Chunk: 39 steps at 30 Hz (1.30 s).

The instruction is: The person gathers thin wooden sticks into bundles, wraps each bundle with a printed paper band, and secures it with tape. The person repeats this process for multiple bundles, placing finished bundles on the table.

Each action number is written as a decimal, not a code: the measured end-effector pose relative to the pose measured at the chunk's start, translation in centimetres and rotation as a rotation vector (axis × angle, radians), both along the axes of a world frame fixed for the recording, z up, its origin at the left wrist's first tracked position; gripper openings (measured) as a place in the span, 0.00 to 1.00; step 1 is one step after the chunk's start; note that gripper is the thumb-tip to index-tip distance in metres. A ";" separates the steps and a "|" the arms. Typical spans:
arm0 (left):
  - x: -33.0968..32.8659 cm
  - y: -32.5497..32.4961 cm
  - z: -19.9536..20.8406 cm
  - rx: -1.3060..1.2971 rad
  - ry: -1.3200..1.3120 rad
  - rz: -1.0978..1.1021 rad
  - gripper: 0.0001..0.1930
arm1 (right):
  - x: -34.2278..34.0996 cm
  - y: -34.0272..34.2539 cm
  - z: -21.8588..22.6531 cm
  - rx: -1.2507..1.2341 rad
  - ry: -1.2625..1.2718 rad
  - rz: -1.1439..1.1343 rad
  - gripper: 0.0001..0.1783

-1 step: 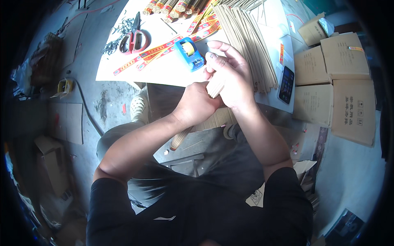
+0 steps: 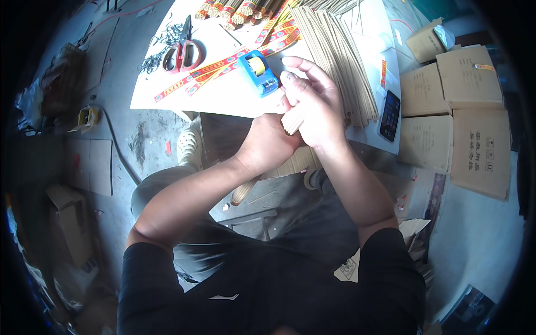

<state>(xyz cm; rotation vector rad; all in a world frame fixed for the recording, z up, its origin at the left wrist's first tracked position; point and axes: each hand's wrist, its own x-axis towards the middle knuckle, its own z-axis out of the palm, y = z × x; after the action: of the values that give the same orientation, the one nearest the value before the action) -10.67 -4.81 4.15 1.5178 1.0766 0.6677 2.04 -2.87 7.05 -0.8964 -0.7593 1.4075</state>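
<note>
Your left hand [image 2: 269, 140] is wrapped round the bundle [image 2: 292, 121], right hand [image 2: 322, 109] curled against it, can't tell if gripping; tape dispenser [image 2: 259, 76] sits nearby on the bench [image 2: 223, 94].

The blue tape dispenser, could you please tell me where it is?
In the head view, the blue tape dispenser sits on the white table, just left of the right hand.

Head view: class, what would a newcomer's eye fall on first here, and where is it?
Probably the bright blue tape dispenser, on the white tabletop near its front edge. Next, perhaps, the red-handled scissors farther left, then the stick bundle gripped by the left hand, the right hand close beside it.
</note>
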 end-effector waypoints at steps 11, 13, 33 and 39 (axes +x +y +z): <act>-1.3 0.5 0.0 -0.161 0.025 -0.115 0.19 | -0.3 -0.1 -1.2 0.039 0.020 0.026 0.14; -1.1 0.0 -0.1 -0.112 0.119 -0.099 0.20 | 0.4 -0.3 -1.3 0.075 0.096 0.082 0.13; -3.6 -0.2 -1.9 0.045 -0.153 -0.117 0.23 | -1.2 1.1 -1.3 -0.023 0.006 -0.011 0.14; -5.3 1.6 -0.6 -0.157 -0.369 0.075 0.21 | 4.8 4.8 -3.3 0.108 -0.580 -0.253 0.20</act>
<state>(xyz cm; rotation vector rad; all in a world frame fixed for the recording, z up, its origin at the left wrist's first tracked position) -15.95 -3.20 3.52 1.1679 0.8833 0.8560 6.82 1.97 3.77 -1.2865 -1.0975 0.8750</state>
